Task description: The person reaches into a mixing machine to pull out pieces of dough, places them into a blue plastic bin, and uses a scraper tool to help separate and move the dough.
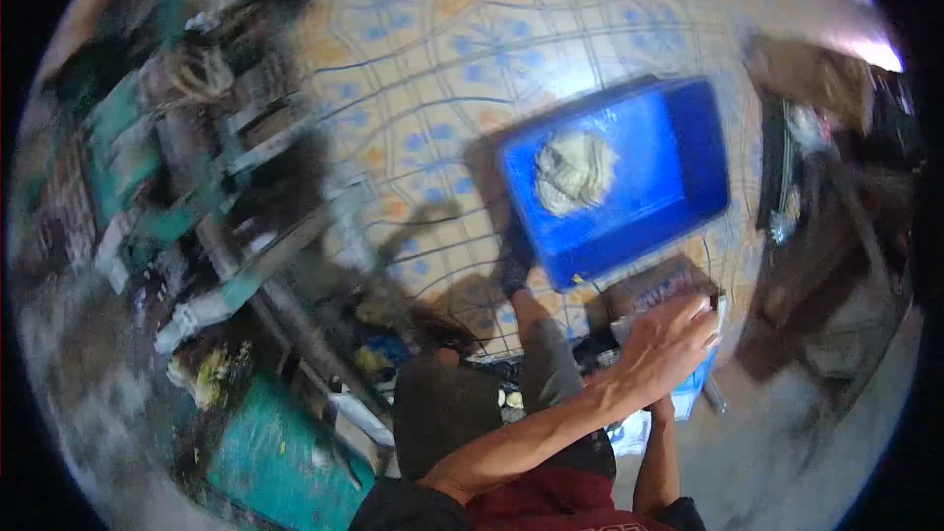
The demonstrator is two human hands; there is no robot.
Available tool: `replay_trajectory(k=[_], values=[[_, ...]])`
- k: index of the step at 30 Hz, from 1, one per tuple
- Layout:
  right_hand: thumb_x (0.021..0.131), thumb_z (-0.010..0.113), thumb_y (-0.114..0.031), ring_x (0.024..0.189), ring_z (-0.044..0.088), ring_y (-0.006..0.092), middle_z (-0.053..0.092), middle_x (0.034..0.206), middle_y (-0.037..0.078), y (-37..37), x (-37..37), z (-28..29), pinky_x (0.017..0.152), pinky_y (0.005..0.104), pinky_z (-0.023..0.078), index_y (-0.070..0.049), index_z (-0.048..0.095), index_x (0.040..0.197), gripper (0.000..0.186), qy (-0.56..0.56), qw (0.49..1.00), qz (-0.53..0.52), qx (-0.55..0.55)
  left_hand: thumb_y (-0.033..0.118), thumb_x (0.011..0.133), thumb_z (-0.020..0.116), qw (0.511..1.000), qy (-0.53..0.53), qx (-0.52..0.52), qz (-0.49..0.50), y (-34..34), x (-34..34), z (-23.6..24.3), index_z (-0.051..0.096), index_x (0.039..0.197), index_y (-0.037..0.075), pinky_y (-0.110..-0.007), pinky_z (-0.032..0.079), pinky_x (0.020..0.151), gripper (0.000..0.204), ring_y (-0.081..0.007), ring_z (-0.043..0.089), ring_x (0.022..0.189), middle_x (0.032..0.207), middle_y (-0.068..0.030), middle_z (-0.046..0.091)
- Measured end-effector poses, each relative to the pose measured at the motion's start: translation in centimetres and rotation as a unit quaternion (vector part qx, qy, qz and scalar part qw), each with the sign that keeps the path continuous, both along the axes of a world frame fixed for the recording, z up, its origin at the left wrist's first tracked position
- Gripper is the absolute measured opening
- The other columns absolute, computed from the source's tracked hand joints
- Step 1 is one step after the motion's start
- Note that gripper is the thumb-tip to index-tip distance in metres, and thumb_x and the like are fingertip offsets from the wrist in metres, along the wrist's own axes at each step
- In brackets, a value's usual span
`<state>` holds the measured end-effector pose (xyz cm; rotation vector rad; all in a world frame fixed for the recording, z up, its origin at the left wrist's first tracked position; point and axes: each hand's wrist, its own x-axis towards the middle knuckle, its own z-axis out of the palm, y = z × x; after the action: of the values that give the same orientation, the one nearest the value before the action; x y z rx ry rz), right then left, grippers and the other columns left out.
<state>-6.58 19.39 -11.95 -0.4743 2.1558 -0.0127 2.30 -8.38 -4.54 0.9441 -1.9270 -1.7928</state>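
My left hand [674,339] reaches across to the right, fingers curled closed at the upper end of a blue-and-white packet [700,382]. What sits inside those fingers is hidden. Below the left wrist, part of my right hand [663,409] shows beside the packet; its fingers are covered by the left hand and forearm. A blue rectangular tub [700,143] stands on the floor beyond my hands. An off-white, lumpy mass [575,172] lies in its left part; motion blur keeps its kind unclear.
Patterned floor tiles [413,147] surround the tub. Cluttered metal and green-painted frames [236,285] fill the left side, with a green panel [280,462] low down. A brown box [644,293] sits between tub and hands. More brown boxes [811,79] stand at far right.
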Motion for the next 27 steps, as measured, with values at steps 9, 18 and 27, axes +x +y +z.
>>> replay_trajectory(k=[9, 18, 27], values=[[0.094, 0.048, -0.036, 0.06, 0.057, 0.0177, 0.059, 0.08, 0.008, -19.6, 7.1, 12.8, 0.05, 0.0321, 0.043, -0.007, 0.044, 0.135, 0.051, -0.031, 0.98, 0.161, -0.113, 0.022, 0.075, 0.079, 0.948, 0.039, -0.058, 0.31, -0.9, 33.7, 20.6, 0.052, 0.068, 0.006, -0.033, 0.048, 0.059, 0.032, -0.0203, 0.062, 0.071, 0.079, -0.0065, 0.061], [0.095, 0.048, -0.027, 0.045, 0.046, 0.0124, 0.047, 0.063, 0.002, -31.1, 22.9, 20.3, 0.041, 0.0268, 0.036, -0.003, 0.054, 0.112, 0.03, -0.002, 0.835, 0.44, -0.329, 0.027, 0.093, 0.058, 0.586, -0.188, -0.03, 0.788, 16.0, 71.2, 25.0, 0.064, 0.101, 0.001, -0.03, 0.049, 0.072, 0.029, -0.0173, 0.064, 0.081, 0.09, -0.0102, 0.066], [0.091, 0.057, -0.022, 0.046, 0.045, 0.0069, 0.049, 0.063, -0.001, -33.2, 42.7, 31.9, 0.041, 0.0233, 0.038, -0.007, 0.055, 0.093, 0.015, -0.041, 0.86, 0.451, -0.235, 0.029, 0.092, 0.056, 0.767, -0.333, 0.046, 0.547, 9.7, 82.5, 4.9, 0.052, 0.129, 0.007, -0.038, 0.043, 0.096, 0.043, -0.0318, 0.055, 0.113, 0.127, -0.0175, 0.056]])
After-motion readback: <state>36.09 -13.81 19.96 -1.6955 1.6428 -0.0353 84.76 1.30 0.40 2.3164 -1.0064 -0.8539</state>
